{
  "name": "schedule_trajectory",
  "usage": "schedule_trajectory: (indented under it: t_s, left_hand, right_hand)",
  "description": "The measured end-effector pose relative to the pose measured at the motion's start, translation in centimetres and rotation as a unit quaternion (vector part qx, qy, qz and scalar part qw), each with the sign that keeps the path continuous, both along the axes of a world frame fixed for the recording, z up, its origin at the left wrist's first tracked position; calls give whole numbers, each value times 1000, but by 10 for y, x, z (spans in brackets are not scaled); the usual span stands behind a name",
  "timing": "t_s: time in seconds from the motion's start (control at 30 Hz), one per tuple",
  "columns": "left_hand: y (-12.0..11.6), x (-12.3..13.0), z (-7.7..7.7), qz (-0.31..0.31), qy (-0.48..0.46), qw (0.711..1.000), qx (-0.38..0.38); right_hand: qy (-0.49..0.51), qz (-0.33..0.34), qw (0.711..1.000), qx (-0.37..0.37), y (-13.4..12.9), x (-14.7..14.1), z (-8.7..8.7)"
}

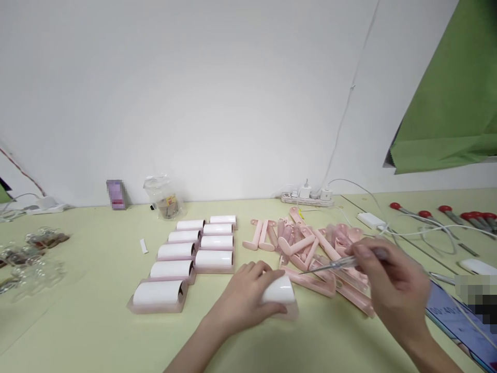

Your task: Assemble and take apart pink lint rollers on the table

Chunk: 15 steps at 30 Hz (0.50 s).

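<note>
My left hand is wrapped round a white cylindrical piece with a pale pink base, held low over the green table. In my right hand is a thin screwdriver with a clear handle. Its tip points left, close to the white piece's upper right edge; whether they touch I cannot tell. Two slanting columns of similar white pieces on pink bases lie left of my left hand. A pile of pink plastic parts spreads behind and between my hands.
A power strip with chargers sits by the wall, its cables running right. Red-handled tools and a phone lie at the right. Along the back left stand a plastic bag and another phone. Clear plastic items lie far left.
</note>
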State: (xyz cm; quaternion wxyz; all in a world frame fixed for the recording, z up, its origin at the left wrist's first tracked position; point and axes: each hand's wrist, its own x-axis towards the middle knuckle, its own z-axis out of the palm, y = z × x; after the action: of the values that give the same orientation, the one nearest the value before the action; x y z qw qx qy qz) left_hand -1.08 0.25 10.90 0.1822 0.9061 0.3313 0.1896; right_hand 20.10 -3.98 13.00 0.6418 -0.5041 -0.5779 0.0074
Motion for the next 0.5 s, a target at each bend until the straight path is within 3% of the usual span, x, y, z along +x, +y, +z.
schedule_trajectory:
  t_s: [0.13,0.33,0.5]
  left_hand:
    - [-2,6,-7,-22,82,993,82]
    - [-3,8,-11,-38,79,991,102]
    - [-12,-11,-32,-11,128,986,107]
  right_hand:
    - [18,-19,1000,6,-1,7,5]
    - [-50,11,999,4,0,2,-2]
    - [-56,4,998,2,-1,11,-11]
